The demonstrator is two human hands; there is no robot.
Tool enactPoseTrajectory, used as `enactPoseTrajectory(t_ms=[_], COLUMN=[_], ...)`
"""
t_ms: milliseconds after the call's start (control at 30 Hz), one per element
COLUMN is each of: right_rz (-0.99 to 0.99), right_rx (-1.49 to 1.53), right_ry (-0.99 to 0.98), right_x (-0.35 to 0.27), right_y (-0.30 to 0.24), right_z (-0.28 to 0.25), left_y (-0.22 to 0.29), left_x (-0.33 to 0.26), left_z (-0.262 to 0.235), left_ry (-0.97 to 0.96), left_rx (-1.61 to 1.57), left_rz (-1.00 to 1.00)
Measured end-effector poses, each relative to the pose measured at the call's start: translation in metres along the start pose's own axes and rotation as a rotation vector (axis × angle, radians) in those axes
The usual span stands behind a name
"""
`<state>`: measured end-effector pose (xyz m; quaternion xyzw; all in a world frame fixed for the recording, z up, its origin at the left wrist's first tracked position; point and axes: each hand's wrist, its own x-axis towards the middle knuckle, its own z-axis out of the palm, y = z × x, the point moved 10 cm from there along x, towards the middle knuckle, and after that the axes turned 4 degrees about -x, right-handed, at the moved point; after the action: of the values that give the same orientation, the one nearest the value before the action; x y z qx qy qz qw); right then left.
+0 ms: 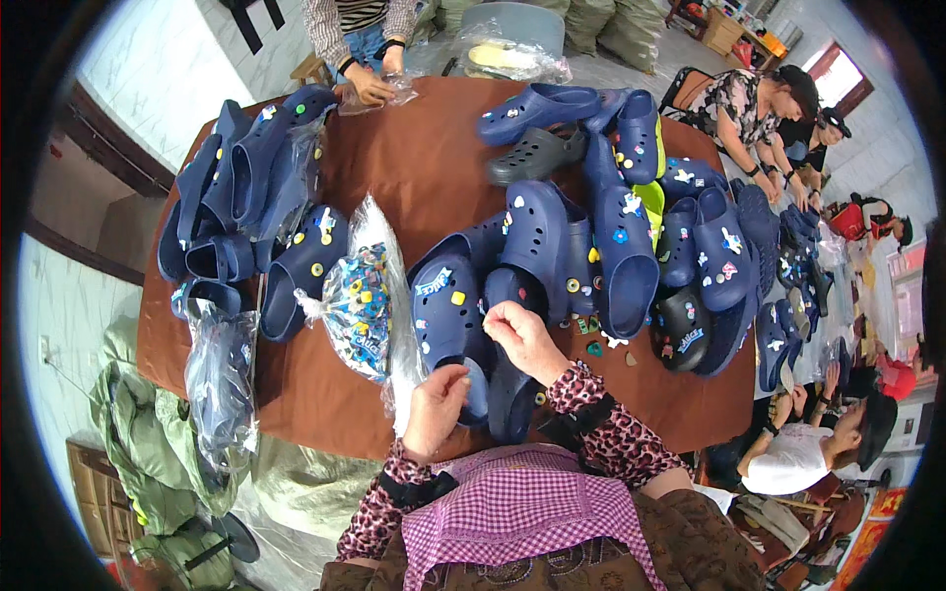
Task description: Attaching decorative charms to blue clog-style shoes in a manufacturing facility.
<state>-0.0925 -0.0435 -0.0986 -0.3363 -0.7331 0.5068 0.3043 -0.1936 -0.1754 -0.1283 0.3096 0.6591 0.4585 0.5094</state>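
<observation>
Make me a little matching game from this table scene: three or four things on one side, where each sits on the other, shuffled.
1. left hand
2. clear bag of charms
3. grey clog
4. black clog

a. far side of the table, beside the big pile
b. right of the wearer's hands
c. gripping a navy clog
d. left of the wearer's hands

Pairs: 1-c, 2-d, 3-a, 4-b.

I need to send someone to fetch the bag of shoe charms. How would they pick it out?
On the brown table, look left of the person's left hand, between two navy clogs. The clear plastic bag of charms lies there, packed with small colourful pieces, while the other clear bags nearby hold shoes or look empty.
</observation>
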Motion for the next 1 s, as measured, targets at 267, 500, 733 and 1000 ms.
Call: enactPoseTrajectory(t_ms=[267, 500, 733, 1000], right_rz=[0.035, 0.061, 0.038, -0.015], right_rx=[0.18, 0.218, 0.035, -0.11], right_ry=[-0.047, 0.027, 0.127, 0.146], right_x=[-0.011, -0.012, -0.023, -0.025], right_y=[-0.011, 0.002, -0.002, -0.02], right_z=[-0.001, -0.011, -0.016, -0.016], left_y=[0.066, 0.041, 0.03, 0.031], left_x=[0.033, 0.067, 0.073, 0.072], left_z=[0.01, 0.026, 0.021, 0.02], left_ry=[0.058, -0.104, -0.167, -0.193], left_rx=[0.132, -0.081, -0.301, -0.335], left_rz=[0.37, 0.286, 0.115, 0.128])
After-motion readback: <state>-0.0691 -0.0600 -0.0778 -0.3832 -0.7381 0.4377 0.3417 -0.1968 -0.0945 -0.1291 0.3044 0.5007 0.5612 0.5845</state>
